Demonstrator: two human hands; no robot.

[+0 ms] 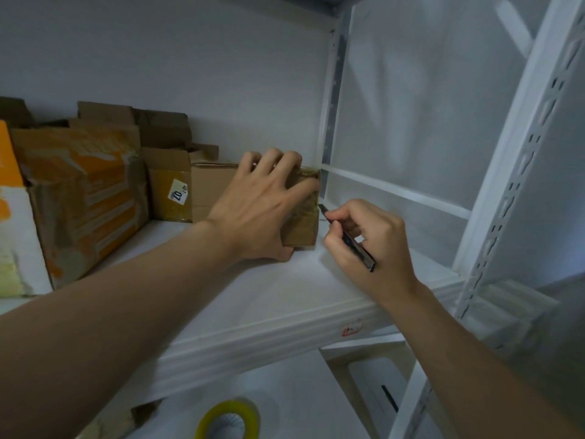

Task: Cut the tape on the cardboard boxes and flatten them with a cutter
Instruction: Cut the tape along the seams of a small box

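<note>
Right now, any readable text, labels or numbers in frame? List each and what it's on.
"ZO" (possibly "02" turned sideways): white label on the small open cardboard box. The label's fine print is too blurred to read.
Red-and-white sticker on the shelf front edge: too blurred to read.
Orange-and-white print on the large cardboard box: no legible characters.

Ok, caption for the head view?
Left hand steadies a taped box on a shelf; right hand holds a cutter beside it.

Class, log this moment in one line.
left hand holds small brown taped cardboard box | right hand grips black cutter | blade tip at box edge
</note>
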